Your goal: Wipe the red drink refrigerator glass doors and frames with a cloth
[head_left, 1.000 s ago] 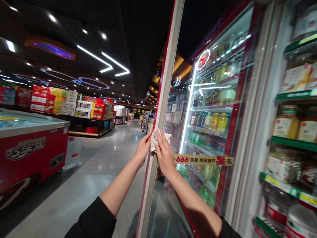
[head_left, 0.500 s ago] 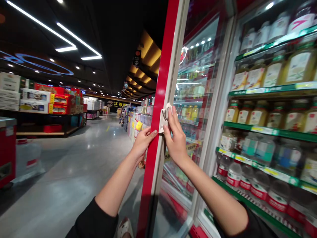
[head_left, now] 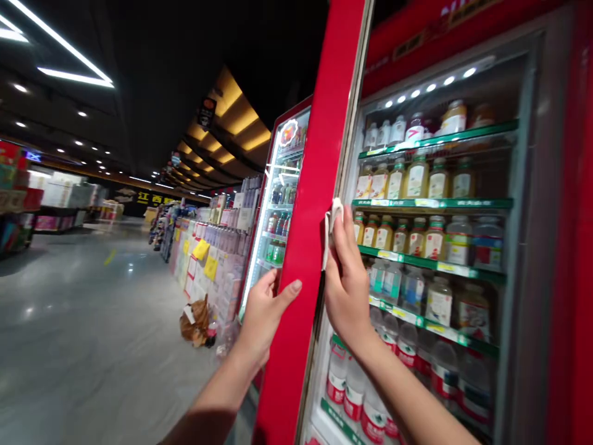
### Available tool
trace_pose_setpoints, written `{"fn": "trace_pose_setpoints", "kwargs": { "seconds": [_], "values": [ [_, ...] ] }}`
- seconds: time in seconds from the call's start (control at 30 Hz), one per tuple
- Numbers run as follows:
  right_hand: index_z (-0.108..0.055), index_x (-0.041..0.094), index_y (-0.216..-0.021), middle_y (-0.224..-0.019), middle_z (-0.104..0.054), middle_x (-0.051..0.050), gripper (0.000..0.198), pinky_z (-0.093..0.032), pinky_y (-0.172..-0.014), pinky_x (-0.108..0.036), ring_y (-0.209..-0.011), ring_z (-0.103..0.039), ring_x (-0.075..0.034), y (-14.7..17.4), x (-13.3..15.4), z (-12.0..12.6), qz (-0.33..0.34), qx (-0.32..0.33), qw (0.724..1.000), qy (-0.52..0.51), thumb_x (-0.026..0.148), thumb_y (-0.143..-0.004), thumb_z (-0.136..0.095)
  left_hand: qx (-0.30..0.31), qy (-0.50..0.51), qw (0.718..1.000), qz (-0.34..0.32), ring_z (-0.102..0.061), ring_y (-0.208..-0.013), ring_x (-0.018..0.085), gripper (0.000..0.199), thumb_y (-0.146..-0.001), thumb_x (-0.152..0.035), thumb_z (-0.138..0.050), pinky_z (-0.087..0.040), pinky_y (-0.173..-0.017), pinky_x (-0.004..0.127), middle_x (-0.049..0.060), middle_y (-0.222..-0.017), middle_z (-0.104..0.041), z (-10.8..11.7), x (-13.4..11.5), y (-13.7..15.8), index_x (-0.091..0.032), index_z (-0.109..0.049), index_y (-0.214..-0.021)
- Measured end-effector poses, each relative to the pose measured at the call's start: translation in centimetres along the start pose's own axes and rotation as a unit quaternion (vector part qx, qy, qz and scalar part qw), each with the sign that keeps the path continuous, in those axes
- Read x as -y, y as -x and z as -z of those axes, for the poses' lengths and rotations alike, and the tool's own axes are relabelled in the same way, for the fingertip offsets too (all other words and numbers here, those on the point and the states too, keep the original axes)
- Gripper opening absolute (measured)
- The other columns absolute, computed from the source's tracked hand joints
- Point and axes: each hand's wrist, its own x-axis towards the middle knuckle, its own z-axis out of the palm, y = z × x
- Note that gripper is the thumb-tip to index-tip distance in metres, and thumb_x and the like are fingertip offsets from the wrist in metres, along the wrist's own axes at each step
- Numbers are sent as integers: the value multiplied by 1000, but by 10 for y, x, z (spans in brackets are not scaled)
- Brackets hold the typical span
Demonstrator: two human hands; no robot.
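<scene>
A red-framed glass cooler door [head_left: 311,247] stands swung open in front of me, its edge facing my right side. My left hand [head_left: 262,315] is at the door's left edge, thumb over the red face and fingers curled toward the back, partly hidden. On the opposite edge, my right hand [head_left: 348,287] presses a folded white cloth [head_left: 330,232] against the frame with its fingers held straight together. Part of the cloth is covered by those fingers. Behind the right hand, bottled drinks [head_left: 417,179] fill several cooler shelves.
Another lit drinks cooler [head_left: 278,204] shows beyond the door's left side. Stacked goods with yellow tags [head_left: 201,250] line the aisle, and a brown bag-like bundle [head_left: 195,321] lies on the grey floor [head_left: 115,346]. Green shelf rails [head_left: 430,203] run across the cooler.
My view has turned and the door's red face now shows wider, with the cooler shelves behind it. My left thumb has spread away from the fingers; my right hand still presses the cloth on the door edge.
</scene>
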Motion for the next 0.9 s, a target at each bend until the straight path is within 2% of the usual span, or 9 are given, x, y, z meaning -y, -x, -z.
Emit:
{"fn": "trace_pose_setpoints", "kwargs": {
  "seconds": [0.1, 0.23, 0.33, 0.5, 0.57, 0.7, 0.8, 0.9],
  "values": [
    [-11, 52, -176, -185, -13, 16, 69, -21, -142, -58, -173, -13, -21, 8, -1, 21, -9, 1, 999, 40, 24, -116, -32, 4, 21, 1000, 17, -81, -111, 31, 64, -68, -59, -100, -64, -100, 39, 13, -117, -85, -18, 9, 7, -17, -77, -110],
    [-17, 51, -175, -185, -16, 18, 70, -17, -143, -55, -173, -14, -19, -14, -17, 47, 3, -27, 997, 69, 21, -114, -32, 23, 52, 998, 29, -81, -107, 30, 61, -70, -57, -100, -64, -97, 40, 13, -116, -85, -42, 18, 16, -16, -76, -109],
    [-21, 51, -175, -184, -20, 18, 72, -18, -143, -54, -172, -16, -18, -20, -24, 66, 3, -44, 996, 74, 18, -112, -32, 15, 64, 997, 50, -81, -105, 31, 66, -64, -57, -102, -65, -95, 40, 14, -114, -85, -59, 24, 21, -15, -77, -108],
    [-27, 53, -173, -182, -27, 16, 68, -28, -141, -54, -171, -23, -20, 22, -17, 96, -28, -32, 996, 82, 21, -114, -41, 22, 100, 991, 81, -82, -101, 31, 69, -62, -61, -103, -67, -93, 41, 14, -111, -84, -87, 37, 29, -15, -77, -106],
    [-27, 54, -172, -182, -28, 16, 66, -31, -140, -52, -170, -23, -20, 26, -18, 107, -33, -45, 994, 90, 22, -116, -40, 28, 101, 991, 82, -81, -100, 30, 69, -64, -63, -101, -67, -90, 40, 14, -109, -84, -96, 43, 32, -15, -76, -107],
    [-27, 48, -174, -183, -28, 9, 61, -28, -140, -56, -171, -23, -22, -14, -36, 129, -12, -51, 989, 141, 31, -117, -41, 52, 94, 990, 92, -80, -91, 27, 65, -67, -68, -98, -66, -80, 35, 11, -99, -83, -113, 54, 35, -17, -74, -100],
    [-26, 48, -174, -184, -25, 11, 62, -25, -141, -54, -171, -23, -22, -43, -49, 146, 10, -51, 984, 169, 31, -116, -38, 90, 96, 988, 87, -79, -84, 23, 59, -70, -68, -96, -64, -78, 31, 7, -91, -81, -129, 51, 25, -19, -69, -89],
    [-28, 50, -173, -184, -26, 12, 66, -28, -140, -53, -171, -25, -21, -42, -51, 160, 25, -43, 982, 180, 23, -114, -39, 139, 117, 981, 65, -79, -88, 22, 56, -73, -66, -95, -64, -81, 31, 5, -94, -82, -153, 34, 1, -20, -70, -94]
  ]
}}
